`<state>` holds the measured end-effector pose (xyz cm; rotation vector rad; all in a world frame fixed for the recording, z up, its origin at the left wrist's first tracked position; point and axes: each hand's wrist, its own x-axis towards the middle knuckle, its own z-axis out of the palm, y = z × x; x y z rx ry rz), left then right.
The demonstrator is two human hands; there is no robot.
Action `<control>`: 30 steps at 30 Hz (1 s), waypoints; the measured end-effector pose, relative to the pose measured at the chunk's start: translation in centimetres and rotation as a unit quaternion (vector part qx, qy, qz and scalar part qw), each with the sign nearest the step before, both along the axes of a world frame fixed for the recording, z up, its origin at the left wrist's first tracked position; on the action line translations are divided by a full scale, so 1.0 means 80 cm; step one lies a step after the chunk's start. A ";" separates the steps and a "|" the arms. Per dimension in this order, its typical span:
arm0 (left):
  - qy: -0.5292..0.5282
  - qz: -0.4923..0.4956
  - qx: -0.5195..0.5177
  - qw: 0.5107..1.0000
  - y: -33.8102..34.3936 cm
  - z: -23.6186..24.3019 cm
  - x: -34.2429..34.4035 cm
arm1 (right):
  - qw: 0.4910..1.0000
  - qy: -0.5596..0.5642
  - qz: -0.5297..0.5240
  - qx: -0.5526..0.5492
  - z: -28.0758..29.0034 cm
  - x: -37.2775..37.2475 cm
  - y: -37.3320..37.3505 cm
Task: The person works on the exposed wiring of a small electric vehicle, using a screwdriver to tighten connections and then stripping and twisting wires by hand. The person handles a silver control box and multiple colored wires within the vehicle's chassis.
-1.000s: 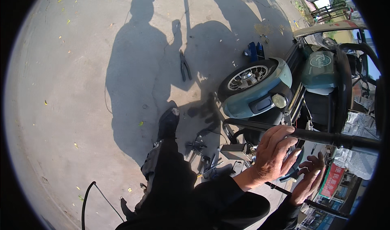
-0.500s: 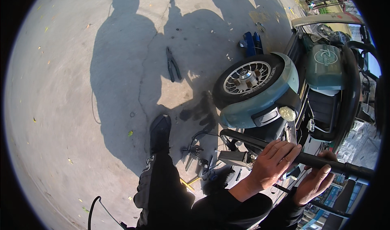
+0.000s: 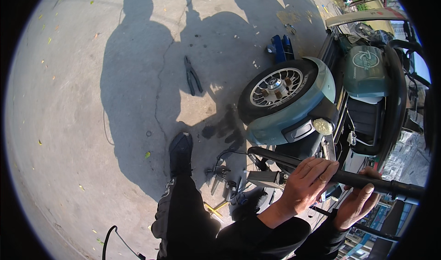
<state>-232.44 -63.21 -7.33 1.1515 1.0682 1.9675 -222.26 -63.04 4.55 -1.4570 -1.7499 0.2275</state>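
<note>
A thick black tube (image 3: 351, 179) runs from the middle toward the right edge, beside a teal three-wheeled vehicle. My left hand (image 3: 305, 186) is wrapped over its nearer stretch, fingers bent across the top. Farther right, my right hand (image 3: 358, 205) curls around the same tube from below, with the thumb along the near side. Some right-hand fingertips are hidden behind it. A ring-like joint (image 3: 393, 189) shows on the tube past my right hand. Under the tube, left of my left hand, is a finned metal box (image 3: 265, 177).
The vehicle's spoked wheel (image 3: 301, 76) and teal fender (image 3: 271, 125) lie ahead. Pliers (image 3: 193, 76) rest on the concrete, with a blue object (image 3: 279, 51) farther off. Assorted tools and cables (image 3: 220, 173) and a yellow-handled tool (image 3: 215, 209) lie near my foot (image 3: 180, 149).
The view has shifted slightly. Both hands keep about the same places on the black tube, with no clear change in grip.
</note>
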 end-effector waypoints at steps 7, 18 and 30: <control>-0.006 -0.003 0.005 1.000 0.003 0.003 -0.010 | 1.000 0.008 0.009 -0.004 0.001 0.003 0.000; -0.132 0.210 -0.349 0.904 0.055 -0.180 -0.104 | 0.999 0.033 0.023 -0.020 0.002 -0.004 0.006; -0.574 -0.197 -0.384 0.696 0.178 -0.376 -0.065 | 0.998 0.030 0.040 -0.050 0.014 -0.013 0.007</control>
